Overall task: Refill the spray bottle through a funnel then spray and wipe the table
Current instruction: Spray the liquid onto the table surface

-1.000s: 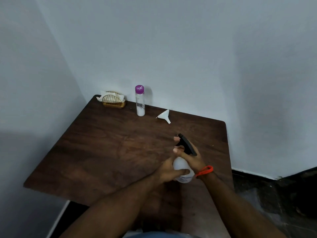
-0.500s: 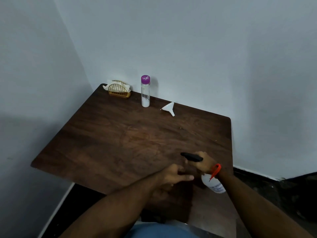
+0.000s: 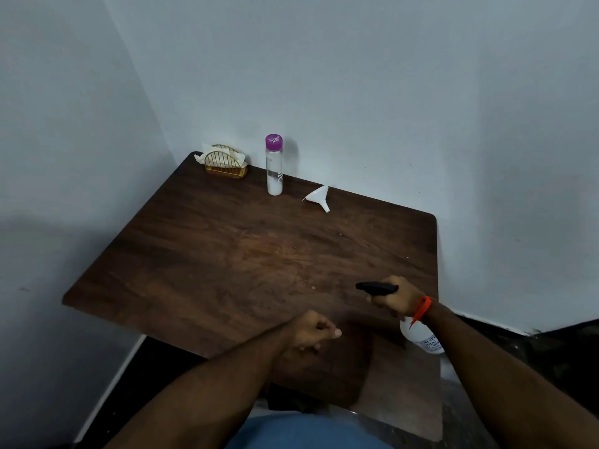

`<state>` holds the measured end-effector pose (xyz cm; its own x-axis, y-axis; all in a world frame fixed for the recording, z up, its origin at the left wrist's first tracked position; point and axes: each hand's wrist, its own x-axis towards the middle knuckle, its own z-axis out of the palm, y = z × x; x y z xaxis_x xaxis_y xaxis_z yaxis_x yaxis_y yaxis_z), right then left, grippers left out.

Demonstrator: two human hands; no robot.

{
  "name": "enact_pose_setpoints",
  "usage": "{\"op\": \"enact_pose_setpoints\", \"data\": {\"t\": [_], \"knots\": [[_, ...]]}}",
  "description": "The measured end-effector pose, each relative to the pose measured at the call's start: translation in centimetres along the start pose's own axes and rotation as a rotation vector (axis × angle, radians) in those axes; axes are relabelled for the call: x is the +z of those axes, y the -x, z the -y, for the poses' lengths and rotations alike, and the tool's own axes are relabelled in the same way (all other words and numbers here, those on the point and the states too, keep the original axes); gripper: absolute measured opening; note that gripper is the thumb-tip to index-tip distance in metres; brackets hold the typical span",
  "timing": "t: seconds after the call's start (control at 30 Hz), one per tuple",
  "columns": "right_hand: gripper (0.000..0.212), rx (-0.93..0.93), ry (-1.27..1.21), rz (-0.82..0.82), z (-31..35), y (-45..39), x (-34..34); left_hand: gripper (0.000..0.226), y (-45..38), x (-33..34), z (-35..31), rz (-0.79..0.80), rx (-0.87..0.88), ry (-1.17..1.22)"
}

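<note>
My right hand [image 3: 397, 298] grips the neck of the white spray bottle [image 3: 421, 338], whose black trigger head [image 3: 376, 287] points left over the dark wooden table [image 3: 227, 254]. The bottle hangs tilted near the table's right front edge. My left hand [image 3: 311, 330] hovers above the table's front part with curled fingers and holds nothing. A small white funnel [image 3: 319, 196] lies on its side at the back of the table. Left of the funnel stands a clear refill bottle [image 3: 274, 165] with a purple cap.
A gold wire holder with white tissues [image 3: 225, 162] sits in the table's back left corner. Walls close the table in at the back and left. Dark floor shows to the right and at the lower left.
My left hand let go of the spray bottle and curled up. My right hand carried the bottle to the right and toward me, with the nozzle now pointing left.
</note>
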<state>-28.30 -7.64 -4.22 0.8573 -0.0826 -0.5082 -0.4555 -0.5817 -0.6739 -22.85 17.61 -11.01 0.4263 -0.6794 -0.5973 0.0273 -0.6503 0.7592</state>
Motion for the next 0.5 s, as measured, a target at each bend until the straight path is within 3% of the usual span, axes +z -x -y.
{"op": "enact_pose_setpoints", "data": {"t": [0.13,0.33,0.5], "knots": [[0.015,-0.018,-0.087,-0.063,-0.2,0.0,-0.3,0.032,-0.1,-0.3,0.4,-0.019,0.028,0.027],[0.025,0.06,0.068,-0.145,-0.4,-0.9,-0.9,0.03,-0.5,-0.3,0.9,-0.04,0.025,0.088],[0.02,0.054,-0.004,-0.162,0.2,-0.4,-1.3,0.03,-0.8,-0.5,1.0,-0.046,0.041,0.073]]}}
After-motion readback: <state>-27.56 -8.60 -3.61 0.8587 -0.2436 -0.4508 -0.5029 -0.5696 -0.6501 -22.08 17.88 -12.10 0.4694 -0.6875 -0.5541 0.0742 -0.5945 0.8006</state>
